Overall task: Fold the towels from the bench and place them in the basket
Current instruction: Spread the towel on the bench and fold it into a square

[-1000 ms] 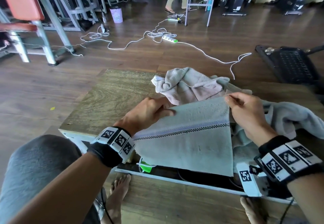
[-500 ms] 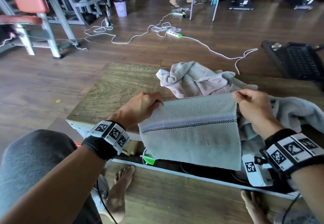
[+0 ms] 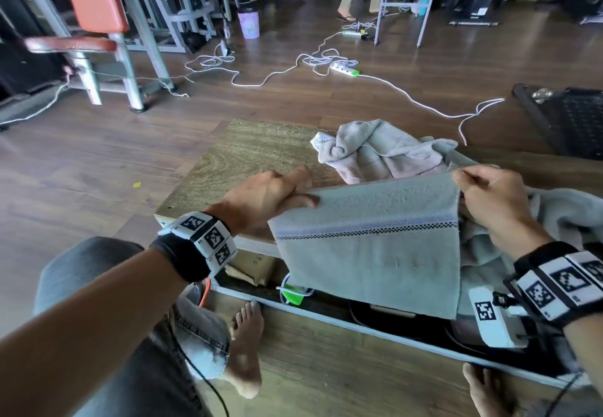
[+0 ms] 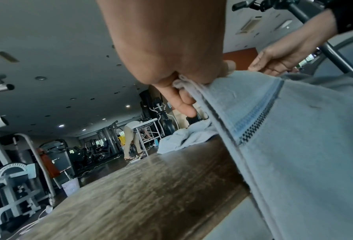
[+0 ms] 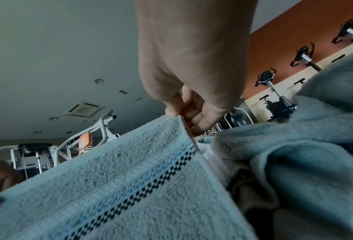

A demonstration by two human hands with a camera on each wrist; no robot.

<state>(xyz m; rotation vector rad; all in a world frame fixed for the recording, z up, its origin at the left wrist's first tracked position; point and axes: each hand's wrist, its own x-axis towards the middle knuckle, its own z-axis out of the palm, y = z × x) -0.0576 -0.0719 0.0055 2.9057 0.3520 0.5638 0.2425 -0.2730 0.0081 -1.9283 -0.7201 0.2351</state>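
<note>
Head view: towel (image 3: 375, 247), pale blue with a checkered stripe, stretched between left hand (image 3: 270, 194) and right hand (image 3: 492, 198) over the near edge of the wooden surface (image 3: 241, 159), its lower part hanging down; crumpled towels (image 3: 381, 152) heaped on the surface behind it. Left wrist view: left fingers (image 4: 181, 104) curled, pinching one top corner of the towel. Right wrist view: right fingers (image 5: 192, 104) pressed together, pinching the other top corner.
</note>
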